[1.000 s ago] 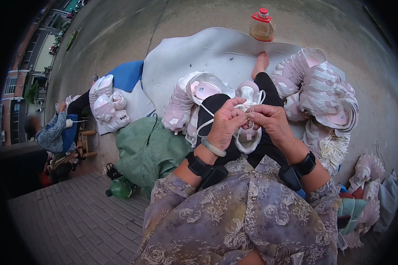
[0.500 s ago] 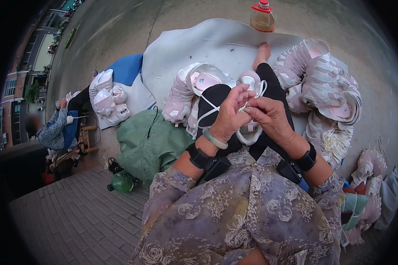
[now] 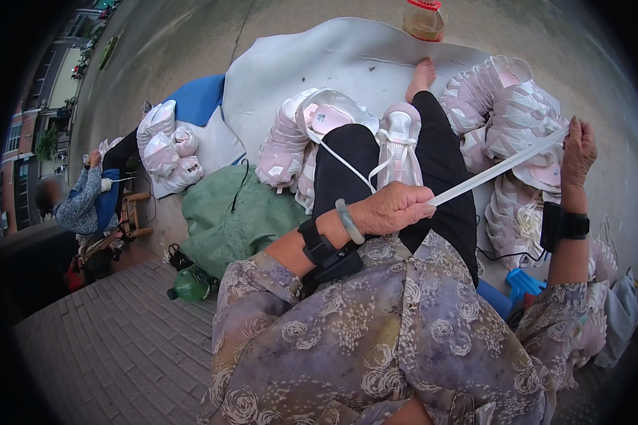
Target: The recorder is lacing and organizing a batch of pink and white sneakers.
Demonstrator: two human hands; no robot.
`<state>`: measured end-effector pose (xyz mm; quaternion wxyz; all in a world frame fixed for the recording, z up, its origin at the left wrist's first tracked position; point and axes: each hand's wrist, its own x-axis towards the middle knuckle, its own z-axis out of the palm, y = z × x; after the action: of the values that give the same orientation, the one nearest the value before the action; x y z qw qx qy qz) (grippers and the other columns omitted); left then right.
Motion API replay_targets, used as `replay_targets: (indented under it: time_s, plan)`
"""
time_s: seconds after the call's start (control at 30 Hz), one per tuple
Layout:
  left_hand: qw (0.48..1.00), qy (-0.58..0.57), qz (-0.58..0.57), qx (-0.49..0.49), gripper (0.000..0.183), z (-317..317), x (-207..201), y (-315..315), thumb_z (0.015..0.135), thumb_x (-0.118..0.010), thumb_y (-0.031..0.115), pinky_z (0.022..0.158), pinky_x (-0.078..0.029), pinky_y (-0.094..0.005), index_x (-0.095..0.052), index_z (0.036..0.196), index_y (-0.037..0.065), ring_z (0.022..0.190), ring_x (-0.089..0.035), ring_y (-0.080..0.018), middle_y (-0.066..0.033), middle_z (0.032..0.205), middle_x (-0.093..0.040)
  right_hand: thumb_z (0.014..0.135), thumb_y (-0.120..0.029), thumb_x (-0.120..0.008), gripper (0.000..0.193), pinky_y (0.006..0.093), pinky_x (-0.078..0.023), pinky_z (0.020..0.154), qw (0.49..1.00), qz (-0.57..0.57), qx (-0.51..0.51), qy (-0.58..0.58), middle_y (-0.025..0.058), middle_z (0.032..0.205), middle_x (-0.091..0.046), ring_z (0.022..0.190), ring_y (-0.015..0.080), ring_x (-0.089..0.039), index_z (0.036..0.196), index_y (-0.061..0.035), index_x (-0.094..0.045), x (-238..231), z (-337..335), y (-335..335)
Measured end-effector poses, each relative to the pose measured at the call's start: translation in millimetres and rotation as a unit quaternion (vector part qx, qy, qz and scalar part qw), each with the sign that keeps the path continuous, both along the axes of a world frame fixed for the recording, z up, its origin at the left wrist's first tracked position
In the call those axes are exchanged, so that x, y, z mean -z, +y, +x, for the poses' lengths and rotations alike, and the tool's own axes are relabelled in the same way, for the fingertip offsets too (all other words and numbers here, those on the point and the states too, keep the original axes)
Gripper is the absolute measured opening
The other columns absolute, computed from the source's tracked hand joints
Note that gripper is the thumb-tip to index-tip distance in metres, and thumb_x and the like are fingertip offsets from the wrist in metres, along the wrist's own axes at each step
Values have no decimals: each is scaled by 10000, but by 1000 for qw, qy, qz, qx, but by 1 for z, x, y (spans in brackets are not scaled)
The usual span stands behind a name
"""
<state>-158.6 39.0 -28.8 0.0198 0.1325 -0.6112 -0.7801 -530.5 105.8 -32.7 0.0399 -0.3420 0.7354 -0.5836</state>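
Observation:
A white and pink shoe [image 3: 401,145] rests on my lap over black trousers. A white lace [image 3: 496,168] runs taut from it between my two hands. My left hand [image 3: 392,207] is closed on the lace just below the shoe. My right hand [image 3: 578,150] is raised far to the right and pinches the lace's other end. Both wrists carry black bands, and the left also has a pale green bangle.
Stacks of pink and white shoes [image 3: 500,106] lie right and left [image 3: 294,138] of my legs on a grey mat [image 3: 298,64]. A bottle [image 3: 424,18] stands at the far edge. A green bag [image 3: 234,216], a green bottle [image 3: 190,285], more shoes [image 3: 164,145] and a seated person [image 3: 81,202] are at the left.
My hands were together over the shoe; now the right hand has swung out and up to the right, drawing the lace tight, while the left stays by the shoe.

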Motion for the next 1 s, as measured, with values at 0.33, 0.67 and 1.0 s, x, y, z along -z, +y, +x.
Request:
replay_targets:
  time_s: [0.33,0.67,1.0]
  plan:
    - [997,-39,67,21,246,5,-3,0,873,-473,226,470,-341,-188,-555,778,15,498,-419,-53,14,578,-482,763,-351,-545,337,403,-428,639,875,379,-250,168,172,720,-573,714,333,-558,795,-16,-536,81,92,-33]
    - [964,-33,264,7,245,2,3,-9,864,-481,188,472,-431,-221,-556,803,-37,495,-537,-117,-63,596,-554,796,-469,-485,538,379,-422,697,845,338,-408,67,221,792,-564,767,347,-553,970,40,-495,96,185,-123]
    - [916,36,377,132,246,-23,-24,-16,861,-489,185,497,-460,-244,-560,806,-44,525,-567,-140,-95,627,-577,808,-404,-495,426,371,-420,652,845,317,-429,40,212,752,-541,723,341,-528,908,10,-499,108,188,-128]
